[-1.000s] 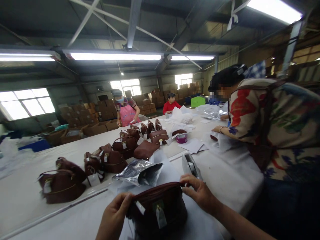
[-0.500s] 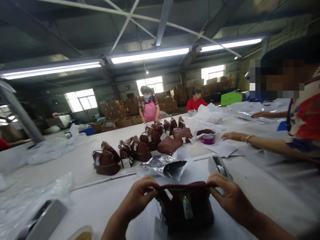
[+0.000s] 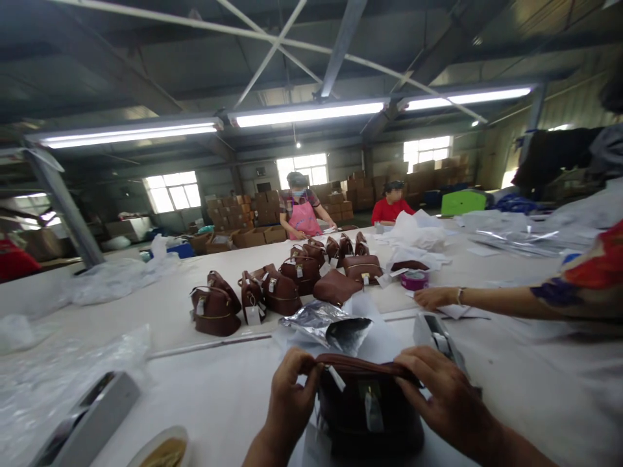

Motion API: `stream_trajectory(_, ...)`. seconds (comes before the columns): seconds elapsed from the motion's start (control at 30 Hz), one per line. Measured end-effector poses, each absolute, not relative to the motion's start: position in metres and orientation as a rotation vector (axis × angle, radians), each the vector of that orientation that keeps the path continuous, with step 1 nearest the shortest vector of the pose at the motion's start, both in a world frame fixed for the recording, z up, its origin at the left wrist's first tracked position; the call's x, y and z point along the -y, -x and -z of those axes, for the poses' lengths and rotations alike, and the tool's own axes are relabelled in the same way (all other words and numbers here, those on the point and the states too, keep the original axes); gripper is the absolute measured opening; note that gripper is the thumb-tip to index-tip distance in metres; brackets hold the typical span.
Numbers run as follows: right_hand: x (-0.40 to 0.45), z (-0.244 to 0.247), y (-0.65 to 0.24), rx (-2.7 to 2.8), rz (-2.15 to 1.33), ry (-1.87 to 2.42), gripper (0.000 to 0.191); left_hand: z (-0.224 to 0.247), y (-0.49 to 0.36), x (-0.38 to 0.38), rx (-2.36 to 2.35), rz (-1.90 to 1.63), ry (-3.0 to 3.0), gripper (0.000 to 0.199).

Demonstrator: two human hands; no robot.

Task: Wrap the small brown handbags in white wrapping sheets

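A dark brown handbag (image 3: 372, 415) stands upright on the table in front of me, a clear-wrapped tag hanging at its front. My left hand (image 3: 294, 383) pinches the left end of its top edge, beside a small white tag. At the right end of the same edge, my right hand (image 3: 438, 383) grips with thumb and fingers. The bag's handle strip runs across the top between both hands. Just behind it lies a crumpled silver foil bag (image 3: 331, 324). A grey tape dispenser (image 3: 438, 337) sits behind my right hand, partly hidden by it.
Several brown handbags (image 3: 282, 292) with white tags stand farther back. A purple tape roll (image 3: 413, 279) lies right of them, near a co-worker's hand (image 3: 435, 297). Another tape dispenser (image 3: 87, 421), a bowl (image 3: 163, 447) and clear plastic (image 3: 73, 383) are at left.
My right hand has shifted inward along the bag's top edge, and the handle strip now shows raised there. The co-worker at right has leaned away. The view has swung slightly left.
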State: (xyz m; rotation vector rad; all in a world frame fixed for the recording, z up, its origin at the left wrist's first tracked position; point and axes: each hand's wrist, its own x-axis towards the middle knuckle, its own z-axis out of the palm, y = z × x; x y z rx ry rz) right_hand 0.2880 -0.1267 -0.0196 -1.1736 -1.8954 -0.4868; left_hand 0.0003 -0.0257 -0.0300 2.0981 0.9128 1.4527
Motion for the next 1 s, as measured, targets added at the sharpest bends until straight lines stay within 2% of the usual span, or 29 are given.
stream_trajectory(0.17,0.119,0.012,-0.281,1.925,0.410,1.144,0.014,0.038,-0.007,0.024,-1.024,-1.457,-1.999,0.025)
stream_trajectory(0.27,0.117,0.015,-0.283,1.906,0.366,1.154,0.014,0.029,-0.001,0.025,-0.986,-1.275,-1.905,0.026)
stream_trajectory(0.37,0.117,0.017,-0.286,1.906,0.320,1.166,0.013,0.014,0.013,0.024,-0.842,-1.041,-1.898,0.015)
stream_trajectory(0.77,0.113,0.017,-0.288,1.900,0.168,1.203,0.013,-0.033,0.022,-0.001,-0.663,-0.642,-2.417,0.017)
stream_trajectory(1.0,0.109,0.017,-0.292,1.898,0.044,1.232,0.011,0.000,0.019,-0.005,-0.699,-0.886,-2.491,0.019)
